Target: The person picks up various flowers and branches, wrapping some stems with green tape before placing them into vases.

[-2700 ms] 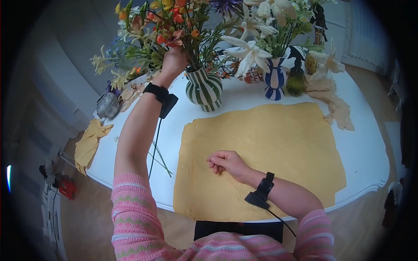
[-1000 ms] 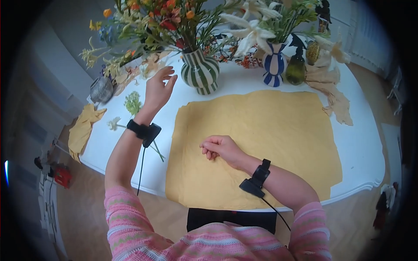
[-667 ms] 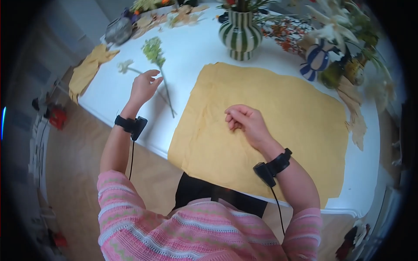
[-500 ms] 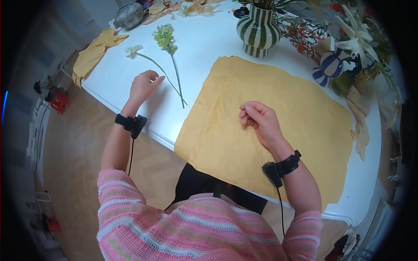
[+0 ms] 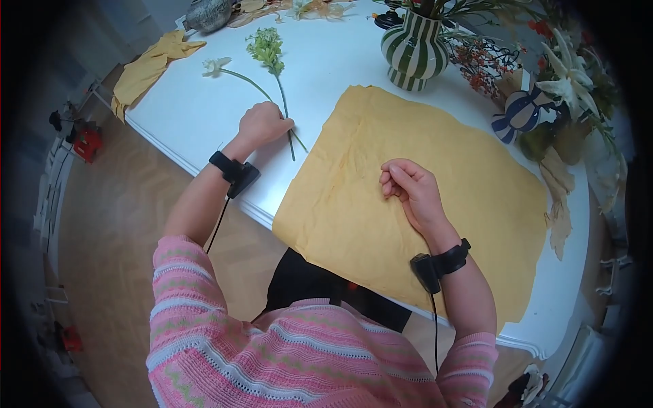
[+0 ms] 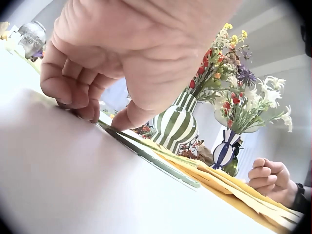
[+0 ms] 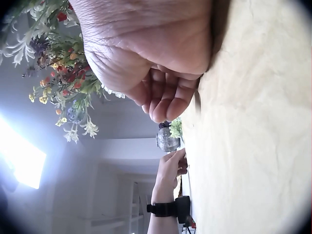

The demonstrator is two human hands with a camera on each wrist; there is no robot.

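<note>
My left hand is low over the white table, its thumb and fingertips around the crossed flower stems. One stem carries a white flower, the other a light green blossom cluster; both blooms lie farther back on the table. In the left wrist view the fingers come down on one side of the stems and the thumb on the other. My right hand rests with loosely curled fingers on a large mustard-yellow sheet, holding nothing.
A green-striped vase with a bouquet stands behind the sheet. Right of it are a blue-striped vase with white flowers and a green bottle. A crumpled yellow cloth hangs over the left edge; a grey pot sits at the back.
My left hand has left the bouquet in the green-striped vase, come down towards me and closed in on the stems. The head view has swung left and down. My right hand stays on the sheet.
</note>
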